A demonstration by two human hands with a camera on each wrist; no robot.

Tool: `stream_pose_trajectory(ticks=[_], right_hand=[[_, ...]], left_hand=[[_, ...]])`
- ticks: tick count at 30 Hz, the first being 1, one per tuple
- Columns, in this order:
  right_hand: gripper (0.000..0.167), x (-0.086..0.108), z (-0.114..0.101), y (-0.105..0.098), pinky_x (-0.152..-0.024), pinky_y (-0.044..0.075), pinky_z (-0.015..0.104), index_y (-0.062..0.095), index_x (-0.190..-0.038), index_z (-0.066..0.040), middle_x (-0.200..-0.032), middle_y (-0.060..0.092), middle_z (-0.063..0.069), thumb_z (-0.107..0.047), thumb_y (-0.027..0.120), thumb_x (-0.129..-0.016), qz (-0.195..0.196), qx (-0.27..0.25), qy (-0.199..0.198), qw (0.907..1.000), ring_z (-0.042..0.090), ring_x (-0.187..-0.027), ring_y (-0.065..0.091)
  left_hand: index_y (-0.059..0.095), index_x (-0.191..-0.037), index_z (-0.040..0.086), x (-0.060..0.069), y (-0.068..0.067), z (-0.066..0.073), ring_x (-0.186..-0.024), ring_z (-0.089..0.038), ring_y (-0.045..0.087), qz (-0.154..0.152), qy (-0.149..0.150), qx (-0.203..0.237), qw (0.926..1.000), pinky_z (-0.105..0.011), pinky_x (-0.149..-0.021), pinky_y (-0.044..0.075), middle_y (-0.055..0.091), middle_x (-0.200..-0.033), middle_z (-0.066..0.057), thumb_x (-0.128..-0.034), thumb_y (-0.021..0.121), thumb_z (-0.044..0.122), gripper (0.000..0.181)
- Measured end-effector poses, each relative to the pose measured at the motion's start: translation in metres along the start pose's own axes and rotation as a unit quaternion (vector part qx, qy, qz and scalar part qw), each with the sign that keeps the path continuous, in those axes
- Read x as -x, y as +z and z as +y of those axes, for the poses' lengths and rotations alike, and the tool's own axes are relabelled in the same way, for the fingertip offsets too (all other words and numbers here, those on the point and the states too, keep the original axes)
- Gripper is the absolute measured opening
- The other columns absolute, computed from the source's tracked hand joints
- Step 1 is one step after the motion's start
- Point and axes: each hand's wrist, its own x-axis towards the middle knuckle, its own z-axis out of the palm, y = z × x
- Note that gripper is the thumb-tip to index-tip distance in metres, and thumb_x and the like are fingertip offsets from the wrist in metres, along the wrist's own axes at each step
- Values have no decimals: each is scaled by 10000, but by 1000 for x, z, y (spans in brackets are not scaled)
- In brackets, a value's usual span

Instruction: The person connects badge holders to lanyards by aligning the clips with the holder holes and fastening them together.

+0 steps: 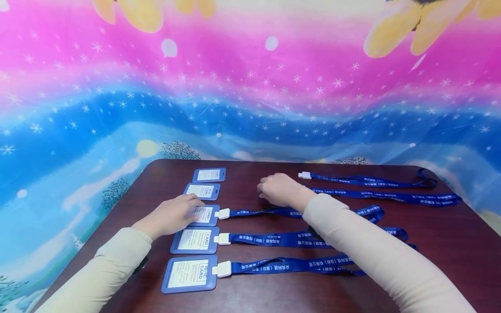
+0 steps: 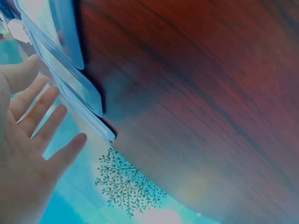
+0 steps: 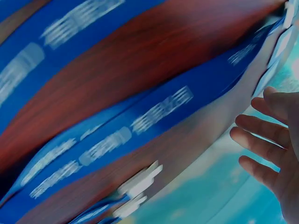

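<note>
Tabletop [image 1: 250, 174]: five card holders [image 1: 188, 274] in a column at left. The three nearer ones each meet a white clip [image 1: 224, 268] and a blue lanyard [image 1: 270, 266]; these straps run sideways in separate rows, a layout that likely keeps them from tangling. The two farther holders [image 1: 209, 174] lie unclipped, slots toward the right. Opposite them lie two loose lanyards [image 1: 368, 180], clip ends pointing left, presumably so that each faces a slot.

Left hand [image 1: 174, 214]: over the third holder [image 1: 206, 218], fingers spread, grip apart, clamped on nothing; a flat, light pose would suit steadying or aligning a thin piece. Whether the fingertips actually touch it is hard to tell, the wrist view being oblique.

Right hand [image 1: 281, 189]: above the tabletop, left of the loose clips, grip slack, fingers apart, nothing held.
</note>
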Motion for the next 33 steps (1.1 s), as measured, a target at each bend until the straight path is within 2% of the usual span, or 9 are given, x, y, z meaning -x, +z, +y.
stream_pose_trajectory(ticks=[8, 15, 22, 33], right_hand=[[140, 24, 27, 11, -807, 556, 344, 759, -1029, -118, -926, 696, 14, -188, 652, -973, 82, -83, 2, 9999, 175, -874, 674], [138, 39, 43, 13, -822, 558, 363, 754, -1015, -99, -926, 696, 29, -167, 639, -978, -57, -415, 495, 9979, 197, -877, 678], [119, 51, 62, 16, -791, 559, 370, 742, -984, -93, -892, 672, 28, -140, 633, -976, -223, -448, 945, 9943, 200, -845, 661], [120, 62, 81, 23, -752, 535, 391, 709, -951, -108, -834, 626, 0, -172, 614, -986, -504, -438, 1381, 9882, 176, -764, 606]], left_hand=[[681, -1226, 129, 6, -1, -1, -1138, -255, 600, 167, 147, -100, 9997, -475, -948, 507, 648, -1220, -57, -897, 751, 223, 349], [687, -1206, 138, 10, 1, 0, -1108, -238, 609, 239, 173, -90, 9995, -457, -937, 518, 655, -1197, -49, -887, 763, 223, 339], [694, -1189, 140, 9, 2, 2, -1100, -228, 618, 293, 339, -185, 9988, -447, -934, 521, 662, -1175, -37, -883, 767, 219, 325], [700, -1175, 149, 7, 4, 2, -1076, -215, 627, 367, 408, -268, 9981, -436, -920, 530, 671, -1150, -24, -876, 774, 214, 315]])
